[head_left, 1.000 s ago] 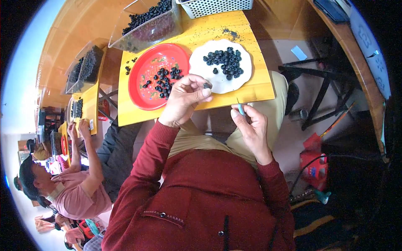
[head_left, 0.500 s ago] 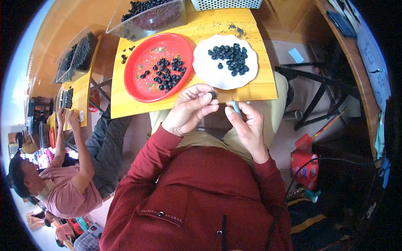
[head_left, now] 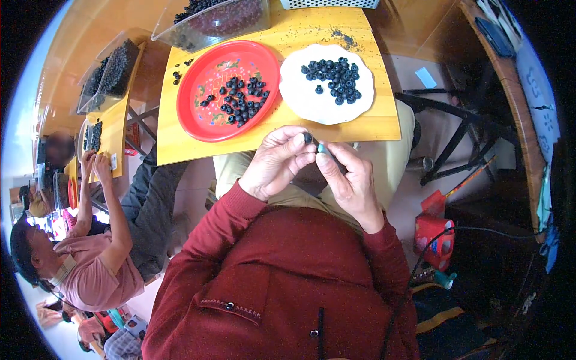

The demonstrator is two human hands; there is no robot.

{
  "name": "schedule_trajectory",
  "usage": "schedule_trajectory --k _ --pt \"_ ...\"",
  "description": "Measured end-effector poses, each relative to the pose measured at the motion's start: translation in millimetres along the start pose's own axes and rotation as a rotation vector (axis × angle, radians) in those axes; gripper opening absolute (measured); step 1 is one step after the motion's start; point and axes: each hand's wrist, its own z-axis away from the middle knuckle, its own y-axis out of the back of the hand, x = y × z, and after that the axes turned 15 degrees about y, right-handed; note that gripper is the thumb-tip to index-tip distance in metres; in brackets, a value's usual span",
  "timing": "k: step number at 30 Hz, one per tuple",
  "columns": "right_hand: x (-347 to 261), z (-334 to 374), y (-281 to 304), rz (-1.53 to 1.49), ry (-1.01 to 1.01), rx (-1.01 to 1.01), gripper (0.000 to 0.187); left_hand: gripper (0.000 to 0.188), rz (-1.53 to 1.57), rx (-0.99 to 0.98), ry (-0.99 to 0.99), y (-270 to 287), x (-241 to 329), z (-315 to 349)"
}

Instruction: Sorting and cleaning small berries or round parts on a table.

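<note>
My left hand (head_left: pixel 277 157) pinches a small dark round ball (head_left: pixel 308 137), like a blueberry or a bead, between thumb and fingertips. Beside it my right hand (head_left: pixel 349 180) grips a slim tool with a light-blue part (head_left: pixel 321 147); its dark tip meets the ball or lies just next to it. Both hands are just off the near edge of the yellow table (head_left: pixel 210 153). Similar dark balls lie on a red patterned plate (head_left: pixel 191 114) at the left and on a white scalloped plate (head_left: pixel 300 111) at the right. Fingers partly hide the tool.
At the far edge stand a clear bin (head_left: pixel 240 27) of dark balls and a white perforated basket (head_left: pixel 330 3). Dark crumbs (head_left: pixel 345 39) lie behind the white plate. A co-worker (head_left: pixel 99 264) sits at another table on the left. A black cable (head_left: pixel 480 229) runs at the right.
My right hand has moved left, bringing the tool up to the ball in my left hand. The view has shifted slightly.
</note>
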Motion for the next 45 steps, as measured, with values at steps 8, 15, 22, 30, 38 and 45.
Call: schedule_trajectory --k 8,15,22,30,38,45 --pt "1.6 0.2 2.6 0.101 0.105 -0.026 0.027 0.018 -0.045 -0.009 -0.023 -3.4 -7.2 -0.2" --pt "3.1 4.8 10.5 0.135 0.096 -0.065 0.027 0.018 0.003 -0.027 -0.023 -8.6 -11.0 0.8" --pt "-0.4 6.2 14.2 0.085 0.16 -0.054 0.026 0.015 -0.074 -0.045 -0.05 -13.9 -10.9 7.4" --pt "19.5 13.6 18.5 -0.112 -0.163 0.207 0.027 0.013 -0.16 -0.156 -0.081 -29.5 -6.7 13.1" --pt "1.3 7.0 24.7 -0.07 -0.024 0.123 0.031 0.015 -0.127 -0.098 -0.071 -24.9 -11.6 9.4" --pt "-3.9 0.7 11.2 -0.123 0.095 0.064 0.029 0.015 -0.123 -0.019 -0.021 -23.4 -18.3 10.1"
